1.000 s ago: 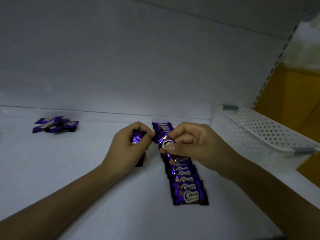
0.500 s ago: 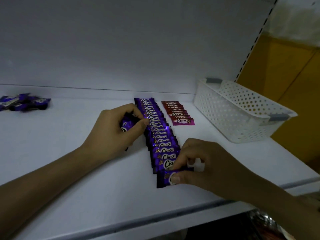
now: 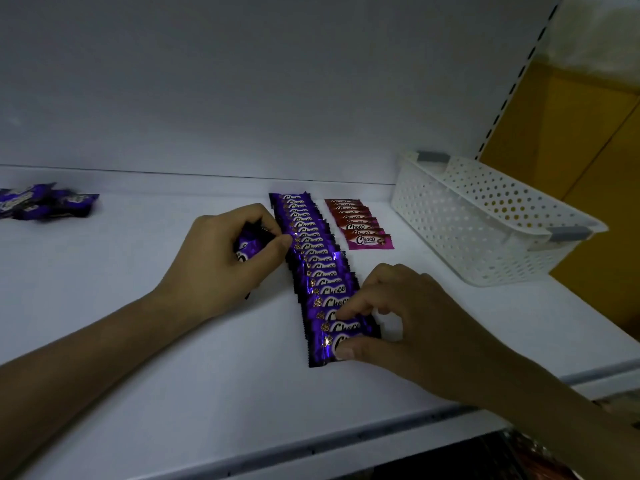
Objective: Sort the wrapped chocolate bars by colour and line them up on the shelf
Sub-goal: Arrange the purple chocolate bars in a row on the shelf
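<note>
A bunch of purple bars (image 3: 247,245) is gripped in the curled fingers of the left hand (image 3: 221,265), just left of a long overlapping row of purple bars (image 3: 311,251) laid front to back on the white shelf (image 3: 138,341). The nearest bar (image 3: 323,346) of that row is pinched between thumb and forefinger of the right hand (image 3: 408,323). A shorter row of red bars (image 3: 360,223) is laid just right of it, a white basket (image 3: 485,230) is set further right, and a loose pile of purple bars (image 3: 45,202) is seen far left.
</note>
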